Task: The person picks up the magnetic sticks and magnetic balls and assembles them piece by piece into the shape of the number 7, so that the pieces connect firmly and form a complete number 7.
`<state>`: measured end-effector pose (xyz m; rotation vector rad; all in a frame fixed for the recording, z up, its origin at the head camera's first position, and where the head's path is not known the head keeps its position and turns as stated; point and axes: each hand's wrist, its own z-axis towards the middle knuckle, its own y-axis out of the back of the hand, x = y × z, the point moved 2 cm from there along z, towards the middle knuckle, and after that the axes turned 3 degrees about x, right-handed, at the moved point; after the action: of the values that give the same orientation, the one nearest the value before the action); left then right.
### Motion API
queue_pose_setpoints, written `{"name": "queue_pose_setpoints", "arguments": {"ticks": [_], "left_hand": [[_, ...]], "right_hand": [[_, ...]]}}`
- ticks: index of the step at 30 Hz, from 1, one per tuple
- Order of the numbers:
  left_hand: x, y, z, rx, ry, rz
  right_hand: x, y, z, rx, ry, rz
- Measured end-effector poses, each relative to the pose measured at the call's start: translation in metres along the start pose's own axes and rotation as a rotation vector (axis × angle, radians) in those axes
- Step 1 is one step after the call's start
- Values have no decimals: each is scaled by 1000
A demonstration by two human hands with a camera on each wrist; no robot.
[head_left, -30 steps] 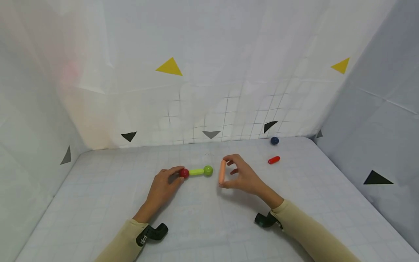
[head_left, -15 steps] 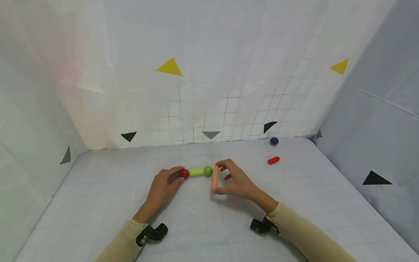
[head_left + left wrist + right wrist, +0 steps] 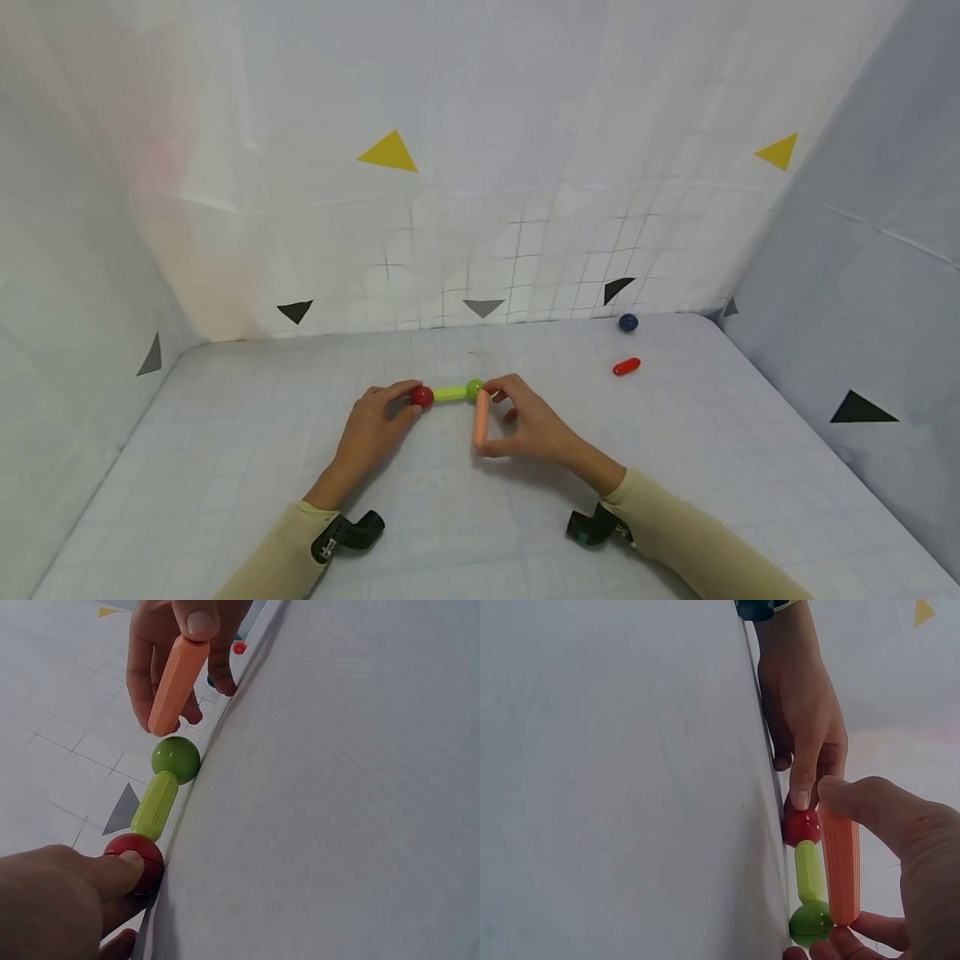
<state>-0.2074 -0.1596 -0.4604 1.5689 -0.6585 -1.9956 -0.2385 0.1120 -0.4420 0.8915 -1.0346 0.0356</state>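
My left hand (image 3: 380, 425) pinches a red ball (image 3: 423, 397) between thumb and fingers. A short yellow-green rod (image 3: 450, 394) joins that ball to a green ball (image 3: 176, 759), and the three lie in a row on the table. My right hand (image 3: 536, 425) pinches an orange ridged rod (image 3: 481, 419) by its two ends, thumb at the near end and fingers at the far end. The rod's far end is right by the green ball and overlaps its edge in the head view.
A red rod (image 3: 627, 367) lies to the right on the white table (image 3: 450, 517). Behind it a dark blue ball (image 3: 628, 322) sits near the back edge. White sheets with yellow, grey and black triangles stand behind and at both sides.
My right hand has moved left and a little toward me with the orange rod, up to the green ball. The left hand stays on the red ball.
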Motion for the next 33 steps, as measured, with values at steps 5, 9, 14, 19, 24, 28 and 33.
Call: {"name": "queue_pose_setpoints", "arguments": {"ticks": [5, 9, 14, 19, 24, 28, 33], "left_hand": [[0, 0, 0, 1, -3, 5], [0, 0, 1, -1, -8, 10], [-1, 0, 1, 0, -8, 15], [-1, 1, 1, 2, -10, 21], [-1, 1, 1, 3, 2, 21], [-1, 1, 1, 2, -2, 19], [-1, 1, 1, -2, -12, 17]], "right_hand": [[0, -4, 0, 9, -13, -9], [1, -5, 1, 8, -27, -21], [2, -8, 1, 9, -40, -29], [2, -9, 2, 9, -35, -39], [4, -10, 3, -5, -14, -45], [4, -11, 3, -16, -19, -44], [2, -13, 4, -16, -44, -47]]}}
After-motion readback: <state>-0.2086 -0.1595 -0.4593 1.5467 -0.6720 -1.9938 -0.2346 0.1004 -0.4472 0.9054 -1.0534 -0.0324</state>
